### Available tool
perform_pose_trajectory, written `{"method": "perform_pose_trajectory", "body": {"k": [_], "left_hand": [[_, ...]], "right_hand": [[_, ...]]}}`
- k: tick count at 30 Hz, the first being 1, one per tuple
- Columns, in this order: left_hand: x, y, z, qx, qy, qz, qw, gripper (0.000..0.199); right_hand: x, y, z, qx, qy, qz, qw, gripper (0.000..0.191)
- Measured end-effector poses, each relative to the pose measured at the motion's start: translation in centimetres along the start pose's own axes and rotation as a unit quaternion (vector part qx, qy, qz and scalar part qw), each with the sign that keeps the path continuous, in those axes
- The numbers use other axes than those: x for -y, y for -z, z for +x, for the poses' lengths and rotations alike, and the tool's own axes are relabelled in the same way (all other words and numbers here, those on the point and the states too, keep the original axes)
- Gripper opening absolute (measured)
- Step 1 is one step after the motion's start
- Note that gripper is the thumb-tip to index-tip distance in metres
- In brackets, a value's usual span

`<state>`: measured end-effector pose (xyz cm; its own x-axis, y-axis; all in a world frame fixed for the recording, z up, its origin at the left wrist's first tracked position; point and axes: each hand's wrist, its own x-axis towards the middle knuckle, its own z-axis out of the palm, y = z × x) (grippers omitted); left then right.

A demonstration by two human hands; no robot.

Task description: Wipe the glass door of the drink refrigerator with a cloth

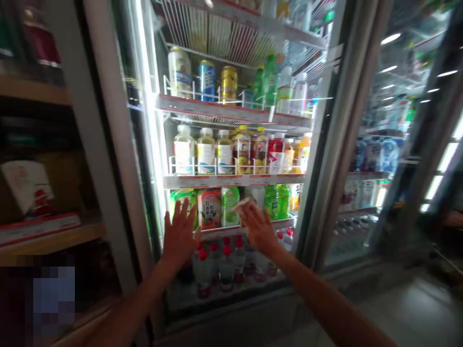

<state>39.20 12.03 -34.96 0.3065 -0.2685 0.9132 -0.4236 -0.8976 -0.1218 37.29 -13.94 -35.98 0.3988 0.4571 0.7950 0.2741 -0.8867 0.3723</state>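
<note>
In front of me stands a lit drinks fridge with a glass door (249, 294). My left hand (180, 230) is raised at the lower left of the glass with its fingers spread, and nothing is in it. A pale, crumpled cloth (243, 206) is in my right hand (258, 231), whose fingers press it towards the glass. Whether the left palm touches the glass, I cannot tell. Behind the hands are green bottles (277, 200), a red-labelled bottle (209, 207) and several clear bottles with red caps (226, 265).
Shelves inside hold juice bottles (206, 150) and, higher up, cans (207, 79). A metal door frame (334, 144) runs up the right side, with another glass-fronted fridge (372, 159) beyond it. Store shelving (47, 241) with packaged goods stands on the left. Grey floor (415, 308) shows at lower right.
</note>
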Motion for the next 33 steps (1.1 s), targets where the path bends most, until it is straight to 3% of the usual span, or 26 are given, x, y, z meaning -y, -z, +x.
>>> {"method": "perform_pose_trajectory", "body": {"k": [2, 4, 7, 9, 12, 15, 18, 21, 25, 29, 33], "left_hand": [[-0.4, 0.4, 0.0, 0.028, 0.006, 0.007, 1.0, 0.064], [-0.5, 0.9, -0.5, 0.06, 0.014, 0.002, 0.998, 0.061], [0.9, 2.6, -3.8, 0.062, 0.057, -0.003, 0.996, 0.062], [3.2, 4.5, -7.8, 0.027, 0.111, 0.008, 0.993, 0.062], [8.8, 7.6, -14.4, 0.019, 0.231, 0.039, 0.972, 0.061], [14.9, 8.7, -18.7, 0.044, 0.418, 0.107, 0.901, 0.069], [18.7, 7.7, -19.9, 0.121, 0.572, 0.159, 0.795, 0.077], [20.1, 5.4, -19.8, 0.161, 0.651, 0.187, 0.718, 0.084], [21.0, 3.3, -19.5, 0.173, 0.662, 0.181, 0.706, 0.085], [21.8, 2.5, -19.2, 0.184, 0.676, 0.166, 0.694, 0.084], [21.5, 1.2, -18.9, 0.191, 0.646, 0.157, 0.722, 0.083]], "right_hand": [[-0.9, 0.3, 1.3, -0.085, -0.119, -0.004, 0.989, 0.062], [-1.1, 0.2, 2.5, -0.121, -0.173, 0.007, 0.977, 0.061], [0.1, -0.3, 1.9, -0.063, -0.07, 0.053, 0.994, 0.063], [1.0, -0.6, 0.3, -0.05, -0.033, 0.068, 0.996, 0.065], [1.6, -1.0, -1.8, -0.062, -0.056, 0.079, 0.993, 0.065], [1.5, -1.3, -2.0, -0.064, -0.071, 0.09, 0.991, 0.061], [1.7, -1.4, -1.6, -0.07, -0.081, 0.093, 0.99, 0.06], [1.9, -1.3, -1.5, -0.071, -0.084, 0.089, 0.99, 0.061], [1.8, -1.0, -1.7, -0.061, -0.072, 0.088, 0.992, 0.065], [1.4, -1.2, -1.6, -0.065, -0.055, 0.079, 0.993, 0.067], [1.1, -1.7, -1.7, -0.081, -0.036, 0.054, 0.995, 0.069]]}}
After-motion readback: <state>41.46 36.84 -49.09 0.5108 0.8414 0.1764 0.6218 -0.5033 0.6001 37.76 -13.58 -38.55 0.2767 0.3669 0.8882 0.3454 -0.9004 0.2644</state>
